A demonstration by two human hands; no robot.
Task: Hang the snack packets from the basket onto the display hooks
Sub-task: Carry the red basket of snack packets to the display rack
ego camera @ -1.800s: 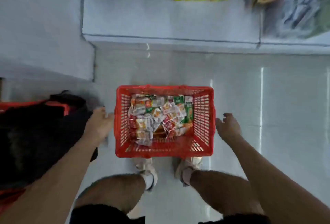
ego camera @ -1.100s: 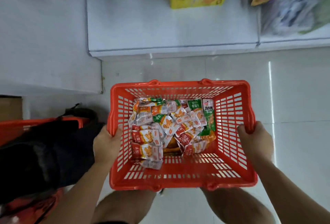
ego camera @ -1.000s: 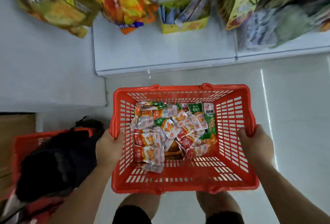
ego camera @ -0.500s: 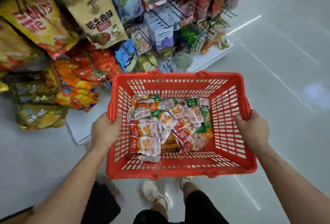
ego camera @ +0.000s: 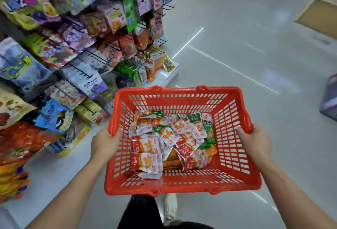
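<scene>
The red slotted plastic basket (ego camera: 182, 186), rectangular with perforated walls, is held up in front of the person, right of the display hooks (ego camera: 87, 72) crowded with glossy bags; crinkled foil snack packets (ego camera: 169, 141) lie heaped on its floor; the left hand (ego camera: 105, 143) grips its left rim, thumb curled inside; the right hand (ego camera: 255, 142) clasps its right rim.

Both bare arms reach forward, left grip (ego camera: 104, 143) and right grip (ego camera: 255, 142) each curled over a basket (ego camera: 182, 186) side rim.
</scene>
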